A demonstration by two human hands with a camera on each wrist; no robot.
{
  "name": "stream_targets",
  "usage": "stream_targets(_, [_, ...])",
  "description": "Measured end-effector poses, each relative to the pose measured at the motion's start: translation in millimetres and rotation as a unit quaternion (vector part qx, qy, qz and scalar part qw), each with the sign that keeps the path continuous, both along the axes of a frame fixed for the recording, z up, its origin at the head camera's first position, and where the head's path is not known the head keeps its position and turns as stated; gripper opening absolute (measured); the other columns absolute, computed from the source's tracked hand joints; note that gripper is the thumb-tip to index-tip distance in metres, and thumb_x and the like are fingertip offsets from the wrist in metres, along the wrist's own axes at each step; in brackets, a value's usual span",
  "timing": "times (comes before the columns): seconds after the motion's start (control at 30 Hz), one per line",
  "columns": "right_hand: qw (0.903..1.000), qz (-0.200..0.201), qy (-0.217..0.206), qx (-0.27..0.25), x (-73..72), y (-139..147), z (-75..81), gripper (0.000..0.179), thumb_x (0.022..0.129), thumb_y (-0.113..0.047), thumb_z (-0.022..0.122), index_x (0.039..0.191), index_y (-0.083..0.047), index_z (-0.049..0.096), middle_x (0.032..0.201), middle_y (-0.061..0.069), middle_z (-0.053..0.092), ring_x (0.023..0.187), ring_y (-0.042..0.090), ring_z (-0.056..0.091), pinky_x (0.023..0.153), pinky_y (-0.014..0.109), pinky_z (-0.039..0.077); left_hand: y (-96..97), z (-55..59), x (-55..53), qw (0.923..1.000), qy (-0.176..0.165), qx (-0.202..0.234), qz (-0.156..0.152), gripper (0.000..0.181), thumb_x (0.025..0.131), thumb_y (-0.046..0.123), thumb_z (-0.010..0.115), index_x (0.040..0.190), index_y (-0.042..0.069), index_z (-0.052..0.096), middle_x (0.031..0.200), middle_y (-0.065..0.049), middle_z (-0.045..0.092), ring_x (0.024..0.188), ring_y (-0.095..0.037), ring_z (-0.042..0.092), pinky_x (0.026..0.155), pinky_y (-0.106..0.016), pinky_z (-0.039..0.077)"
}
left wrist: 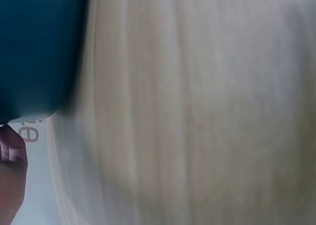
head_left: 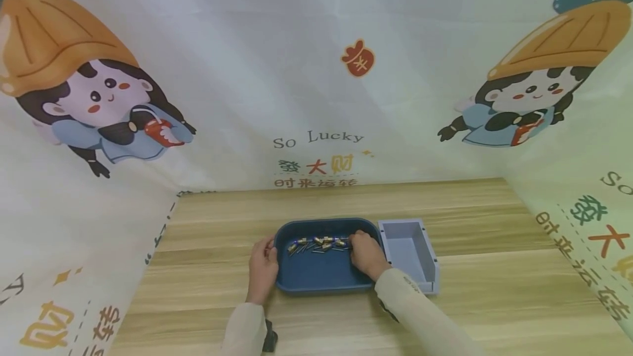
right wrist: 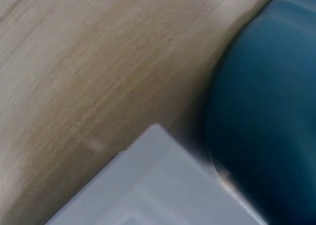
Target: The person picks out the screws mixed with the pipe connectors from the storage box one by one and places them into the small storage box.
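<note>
A dark blue tray (head_left: 323,279) with rounded corners sits on the table. Inside it, toward the far side, lie several small brass-coloured fittings (head_left: 325,245) with blue bands and some thin metal pins (head_left: 318,251). My left hand (head_left: 264,268) holds the tray's left wall; in the left wrist view the hand (left wrist: 11,173) shows beside the tray's blue wall (left wrist: 37,47). My right hand (head_left: 368,254) reaches over the tray's right end, fingertips at the rightmost fittings. Whether it pinches one is hidden. The right wrist view shows no fingers, only the tray's outer wall (right wrist: 266,101).
A light grey bin (head_left: 429,251) stands against the tray's right side, under the right forearm; its corner (right wrist: 158,151) shows in the right wrist view. The wooden table (head_left: 489,268) is bounded by printed cloth walls (head_left: 420,125) at the back and both sides.
</note>
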State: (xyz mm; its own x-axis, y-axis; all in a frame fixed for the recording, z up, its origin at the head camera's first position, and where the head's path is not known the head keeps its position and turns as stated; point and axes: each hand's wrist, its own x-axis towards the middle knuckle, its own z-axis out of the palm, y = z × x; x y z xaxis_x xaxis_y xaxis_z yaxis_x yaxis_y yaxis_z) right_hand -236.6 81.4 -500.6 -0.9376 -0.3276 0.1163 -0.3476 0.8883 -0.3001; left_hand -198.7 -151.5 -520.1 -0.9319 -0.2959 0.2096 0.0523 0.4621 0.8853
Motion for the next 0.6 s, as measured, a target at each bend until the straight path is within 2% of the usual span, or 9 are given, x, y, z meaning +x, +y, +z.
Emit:
stream_targets(0.17, [0.9999, -0.009, -0.006, 0.005, -0.2, -1.1, -1.2, 0.016, 0.07, 0.004, 0.059, 0.082, -0.003, 0.066, 0.076, 0.007, 0.055, 0.071, 0.026, 0.06, 0.065, 0.036, 0.05, -0.2, -0.3, -0.2, 0.9999, -0.007, 0.014, -0.002, 0.032, 0.087, -0.001, 0.047, 0.118, -0.001, 0.053, 0.102, -0.016, 0.054, 0.095, -0.026, 0.052, 0.084, -0.038, 0.045])
stream_targets(0.33, [0.9998, -0.011, -0.016, -0.004, -2.1, -1.8, -4.6, 0.014, 0.07, 0.006, 0.057, 0.075, -0.004, 0.064, 0.076, 0.009, 0.058, 0.072, 0.026, 0.06, 0.065, 0.036, 0.05, 0.8, -0.3, -0.6, 0.9991, -0.024, 0.036, -0.001, 0.033, 0.088, 0.002, 0.047, 0.12, 0.002, 0.052, 0.106, -0.014, 0.054, 0.097, -0.024, 0.053, 0.084, -0.036, 0.046])
stream_targets(0.6, [0.9991, -0.01, -0.038, -0.015, -2.5, -3.3, -7.9, 0.012, 0.072, 0.003, 0.057, 0.068, -0.008, 0.062, 0.071, 0.006, 0.062, 0.063, 0.021, 0.06, 0.058, 0.033, 0.049, -0.3, -4.6, -0.3, 0.9985, -0.02, 0.051, 0.005, 0.033, 0.087, 0.001, 0.047, 0.119, 0.002, 0.053, 0.106, -0.015, 0.055, 0.097, -0.024, 0.053, 0.084, -0.036, 0.046])
